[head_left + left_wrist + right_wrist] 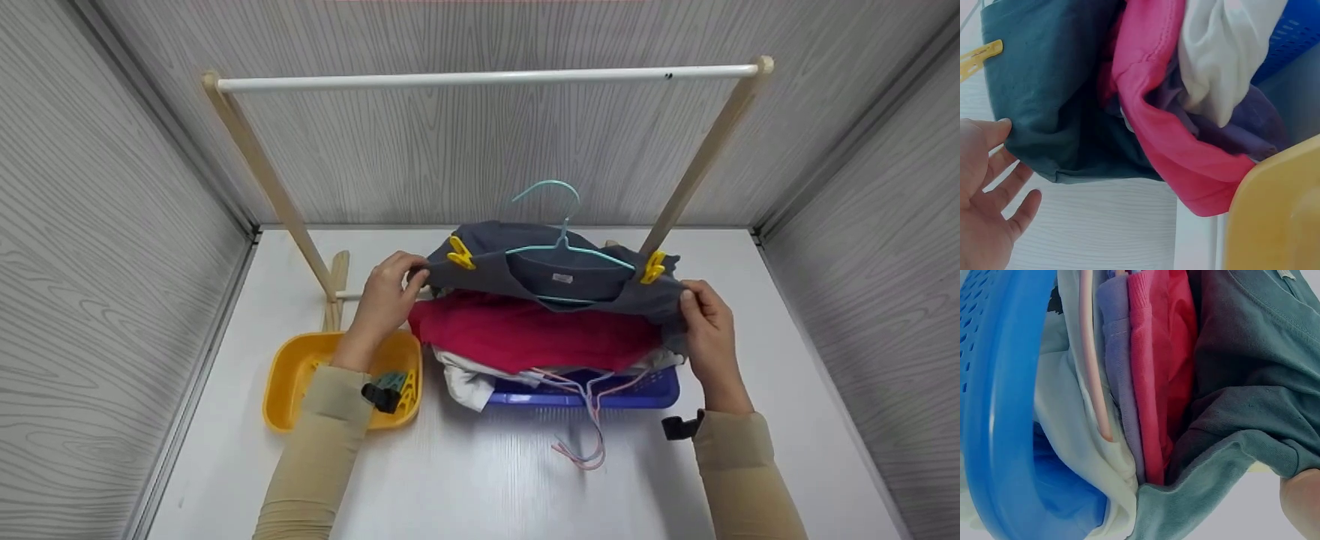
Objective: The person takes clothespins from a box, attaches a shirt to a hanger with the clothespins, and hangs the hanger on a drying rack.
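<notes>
A dark grey T-shirt (pixel 480 274) hangs on a light-blue hanger (pixel 564 244), with a yellow clothespin (pixel 461 253) at its left shoulder area and another yellow clothespin (pixel 653 267) at the right. My left hand (pixel 390 292) pinches the shirt's left sleeve edge between thumb and fingers. On the opposite side my right hand (pixel 709 326) grips the right sleeve, thumb on top. In the right wrist view only part of the right hand (pixel 1302 500) shows, against the grey cloth. Below the shirt lie a red garment (pixel 525 330) and a white garment (pixel 466 381), on a blue basket (pixel 585 400).
Behind the clothes stands a wooden rack with a white rod (pixel 487 78). A yellow basin (pixel 281 382) with green and yellow clothespins (pixel 407 390) is under my left forearm. Pink and blue hanger hooks (pixel 592 450) stick out over the basket's front rim.
</notes>
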`<state>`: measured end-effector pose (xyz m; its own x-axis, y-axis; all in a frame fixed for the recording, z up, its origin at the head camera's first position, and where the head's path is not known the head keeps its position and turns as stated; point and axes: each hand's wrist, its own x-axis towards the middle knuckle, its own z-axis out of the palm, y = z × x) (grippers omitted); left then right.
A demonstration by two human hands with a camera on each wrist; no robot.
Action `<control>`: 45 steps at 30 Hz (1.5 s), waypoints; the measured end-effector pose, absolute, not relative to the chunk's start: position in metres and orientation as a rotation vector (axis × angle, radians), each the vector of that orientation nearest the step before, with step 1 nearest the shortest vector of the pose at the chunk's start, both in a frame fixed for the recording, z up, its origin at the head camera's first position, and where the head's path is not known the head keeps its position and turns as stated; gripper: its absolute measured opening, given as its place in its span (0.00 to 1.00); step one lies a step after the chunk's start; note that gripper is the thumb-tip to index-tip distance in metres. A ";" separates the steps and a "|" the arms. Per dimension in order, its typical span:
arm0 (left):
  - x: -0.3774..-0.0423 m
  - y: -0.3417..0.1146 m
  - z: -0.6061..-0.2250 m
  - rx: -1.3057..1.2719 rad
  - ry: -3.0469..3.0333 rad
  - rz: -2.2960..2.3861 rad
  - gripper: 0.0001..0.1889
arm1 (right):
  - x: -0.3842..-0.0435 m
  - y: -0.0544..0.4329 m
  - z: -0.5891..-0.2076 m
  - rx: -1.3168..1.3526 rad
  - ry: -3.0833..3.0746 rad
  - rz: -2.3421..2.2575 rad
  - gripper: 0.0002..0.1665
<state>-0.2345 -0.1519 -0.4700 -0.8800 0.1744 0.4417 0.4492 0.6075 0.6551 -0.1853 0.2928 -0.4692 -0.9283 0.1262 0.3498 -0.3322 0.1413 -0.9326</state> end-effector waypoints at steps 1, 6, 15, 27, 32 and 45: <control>-0.234 -0.152 -0.471 -0.495 -2.509 -1.148 0.08 | -0.185 0.293 -0.469 0.192 -2.094 1.835 0.18; -0.236 -0.151 -0.472 -0.474 -2.454 -1.133 0.08 | -0.183 0.292 -0.461 0.166 -2.149 1.776 0.16; -0.240 -0.144 -0.468 -0.483 -2.265 -1.139 0.06 | -0.176 0.285 -0.435 0.216 -2.214 1.497 0.12; -0.253 -0.125 -0.446 -0.371 -2.269 -1.083 0.09 | -0.193 0.293 -0.421 0.211 -2.224 1.270 0.10; -0.264 -0.116 -0.433 -0.355 -2.264 -1.071 0.09 | -0.202 0.298 -0.412 0.183 -2.208 1.274 0.10; -0.283 -0.089 -0.409 -0.274 -2.244 -1.106 0.10 | -0.219 0.313 -0.399 0.090 -2.163 1.357 0.14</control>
